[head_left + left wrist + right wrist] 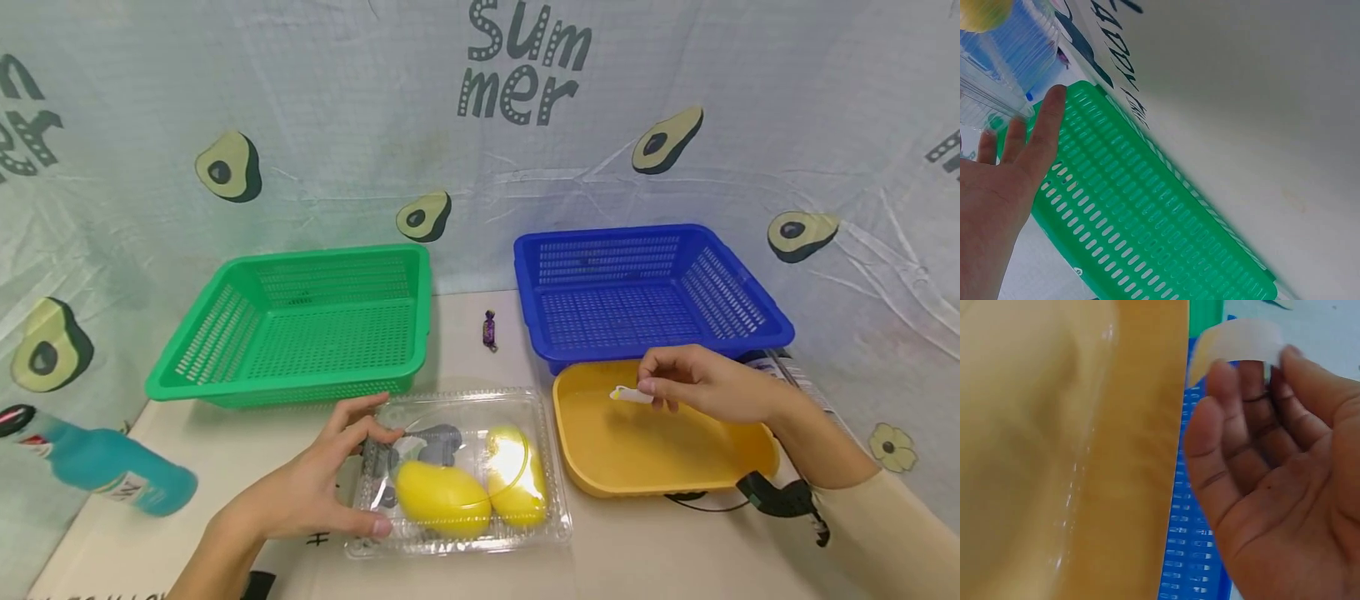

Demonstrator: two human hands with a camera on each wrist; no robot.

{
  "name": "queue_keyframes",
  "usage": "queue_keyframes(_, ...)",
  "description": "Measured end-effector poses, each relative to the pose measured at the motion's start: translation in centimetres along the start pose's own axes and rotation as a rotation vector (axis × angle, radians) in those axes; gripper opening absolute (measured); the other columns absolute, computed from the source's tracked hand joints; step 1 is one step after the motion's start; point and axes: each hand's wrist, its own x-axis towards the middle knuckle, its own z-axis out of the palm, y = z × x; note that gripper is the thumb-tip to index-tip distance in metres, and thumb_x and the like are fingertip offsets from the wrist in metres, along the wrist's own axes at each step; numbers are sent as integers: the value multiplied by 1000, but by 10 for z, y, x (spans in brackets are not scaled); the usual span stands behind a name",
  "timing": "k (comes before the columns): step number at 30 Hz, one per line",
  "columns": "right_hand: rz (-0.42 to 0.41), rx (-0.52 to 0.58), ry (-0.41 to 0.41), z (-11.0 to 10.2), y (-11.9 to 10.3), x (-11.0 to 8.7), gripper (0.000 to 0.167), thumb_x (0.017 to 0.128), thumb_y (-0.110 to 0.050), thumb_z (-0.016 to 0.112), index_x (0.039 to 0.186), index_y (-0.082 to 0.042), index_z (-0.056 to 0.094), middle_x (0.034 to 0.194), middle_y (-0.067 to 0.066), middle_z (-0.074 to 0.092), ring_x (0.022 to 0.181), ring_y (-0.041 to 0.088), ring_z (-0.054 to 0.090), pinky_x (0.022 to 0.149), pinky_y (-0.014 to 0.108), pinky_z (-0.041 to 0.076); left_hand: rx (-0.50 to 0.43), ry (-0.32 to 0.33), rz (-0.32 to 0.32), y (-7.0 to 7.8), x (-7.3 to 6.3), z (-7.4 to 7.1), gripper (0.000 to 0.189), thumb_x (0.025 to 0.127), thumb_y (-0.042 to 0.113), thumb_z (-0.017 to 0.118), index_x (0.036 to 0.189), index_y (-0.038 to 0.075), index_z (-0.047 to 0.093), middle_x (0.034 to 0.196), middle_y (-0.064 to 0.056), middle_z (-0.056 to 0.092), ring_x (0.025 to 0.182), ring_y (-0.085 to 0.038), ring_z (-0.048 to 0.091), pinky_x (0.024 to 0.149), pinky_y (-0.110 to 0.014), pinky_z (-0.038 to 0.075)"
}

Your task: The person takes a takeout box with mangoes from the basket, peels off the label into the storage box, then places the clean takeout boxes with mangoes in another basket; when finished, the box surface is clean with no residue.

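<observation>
A clear plastic clamshell box (pixel 465 408) lies closed at the front middle, with two yellow mangoes (pixel 442 500) inside. My left hand (pixel 315 483) holds its left side, thumb at the near end and fingers toward the far corner. In the left wrist view the fingertips (pixel 1017 128) meet the box's edge. My right hand (pixel 705 387) is over the yellow tray (pixel 637 450). Between thumb and fingers it pinches a small white paper strip (pixel 1241 340) with a yellowish end, which bends into a curve in the right wrist view.
Behind the box stand a green basket (pixel 330 342) on the left and a blue basket (pixel 607 317) on the right. A purple wrapped candy (pixel 489 330) lies between them. At far left is a blue bottle (pixel 120 467). Behind everything hangs an avocado-print sheet (pixel 337 100).
</observation>
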Motion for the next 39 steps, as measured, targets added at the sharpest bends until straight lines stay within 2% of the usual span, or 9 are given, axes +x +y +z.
queue_keyframes(3,40,-41,-36,0,-1,0,9,107,-9,54,103,-8,62,89,8,66,78,23,64,69,31,58,-8,0,6,0,0,0,70,74,31,94,131,34,54,165,-15,13,146,-54,24,101,-78,36)
queue_keyframes(9,140,-78,-52,1,-2,-1,8,106,-14,57,103,-9,63,92,5,70,84,24,70,78,31,61,-12,-1,11,0,0,1,70,74,30,94,131,34,53,165,-16,13,145,-54,24,100,-79,36)
queue_keyframes(17,194,-121,-66,3,-2,-3,10,105,-19,60,102,-9,63,95,6,70,87,22,71,79,30,61,-15,-5,20,-1,1,-1,69,75,29,93,131,33,53,166,-13,12,146,-54,23,100,-79,36)
queue_keyframes(24,222,-310,-73,11,4,-4,9,100,-28,67,96,-21,64,86,-9,63,78,7,58,70,22,52,-14,-3,26,-2,2,-1,69,75,31,93,131,32,53,167,-8,11,146,-54,23,100,-78,36)
queue_keyframes(29,238,-348,-77,12,5,-7,7,101,-28,68,96,-23,65,87,-12,62,78,5,56,68,20,50,-16,-4,28,-2,3,0,70,74,31,93,131,33,52,167,-6,11,146,-53,23,101,-77,36)
queue_keyframes(35,272,-313,-34,5,2,-16,11,103,-26,64,105,-16,68,88,-7,66,73,7,61,65,22,54,9,-2,24,1,1,-1,72,74,33,94,133,35,52,167,-1,12,147,-49,26,102,-72,40)
queue_keyframes(39,245,-294,80,-3,2,-26,13,105,-21,62,110,-11,68,97,2,69,72,9,68,64,27,59,84,6,19,6,-3,-3,79,75,37,93,142,37,51,169,5,12,147,-42,32,101,-62,47)
